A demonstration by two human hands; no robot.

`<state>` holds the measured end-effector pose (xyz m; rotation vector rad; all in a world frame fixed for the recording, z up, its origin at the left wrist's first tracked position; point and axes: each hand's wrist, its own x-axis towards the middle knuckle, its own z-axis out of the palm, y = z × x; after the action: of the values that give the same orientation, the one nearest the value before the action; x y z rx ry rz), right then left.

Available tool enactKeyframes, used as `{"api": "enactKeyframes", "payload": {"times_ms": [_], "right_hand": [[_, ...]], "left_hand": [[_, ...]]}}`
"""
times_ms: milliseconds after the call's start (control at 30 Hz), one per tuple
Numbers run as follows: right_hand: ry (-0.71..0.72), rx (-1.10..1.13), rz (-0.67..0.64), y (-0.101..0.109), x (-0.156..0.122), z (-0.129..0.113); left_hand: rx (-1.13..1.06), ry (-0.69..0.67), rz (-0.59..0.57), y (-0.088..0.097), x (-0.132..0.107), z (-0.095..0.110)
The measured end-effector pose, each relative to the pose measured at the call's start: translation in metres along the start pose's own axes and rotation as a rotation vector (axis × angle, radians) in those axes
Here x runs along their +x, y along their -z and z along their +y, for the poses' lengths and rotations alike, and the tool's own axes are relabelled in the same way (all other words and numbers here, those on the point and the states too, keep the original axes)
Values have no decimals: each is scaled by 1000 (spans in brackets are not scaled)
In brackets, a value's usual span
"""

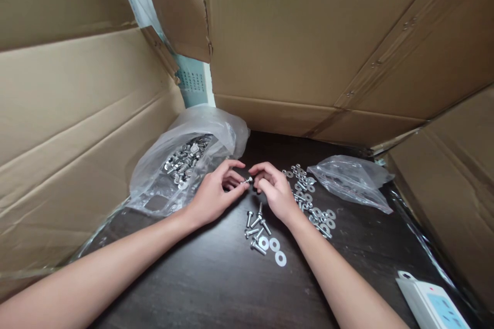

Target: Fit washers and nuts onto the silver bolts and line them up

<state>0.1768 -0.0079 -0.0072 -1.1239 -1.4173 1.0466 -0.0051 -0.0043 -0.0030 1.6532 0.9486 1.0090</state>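
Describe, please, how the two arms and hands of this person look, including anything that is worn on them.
The left forearm and right forearm are slender and bare, with no sleeve in view. The left hand and right hand are ungloved. No watch, bracelet, cable or marking shows; no ring is visible, though some fingers are partly hidden.

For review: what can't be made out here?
All in head view:
- What the right hand holds, if anything: hidden by its fingers.
- Any nut on the left hand's bolt: too small.
- Part of the washer pile: behind the right hand.
- End of power strip: cut by bottom edge.
- Lettering on teal panel: too small.
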Motion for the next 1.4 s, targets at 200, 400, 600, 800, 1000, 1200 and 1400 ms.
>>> {"api": "enactKeyframes", "payload": {"times_ms": [200,400,600,800,1000,1200,1400], "right_hand": [[-33,-33,-77,0,0,0],[-37,-86,-52,-3,-2,0],[-42,-116,-60,-2,-3,-2],[-19,-75,-80,2,-2,0],[-35,-129,-41,-3,-3,-2],[-22,-239,-73,-5,-4,-5],[31,-292,-92,-6,-5,-6]], "left_hand": [[9,0,-7,0,0,-1],[38,-6,3,0,0,-2],[50,-2,15,1,-1,-1],[58,2,-5,1,-1,-1],[59,-41,-24,0,-2,-1],[72,-67,-26,1,-2,-2],[54,-66,-27,0,-3,-1]]}}
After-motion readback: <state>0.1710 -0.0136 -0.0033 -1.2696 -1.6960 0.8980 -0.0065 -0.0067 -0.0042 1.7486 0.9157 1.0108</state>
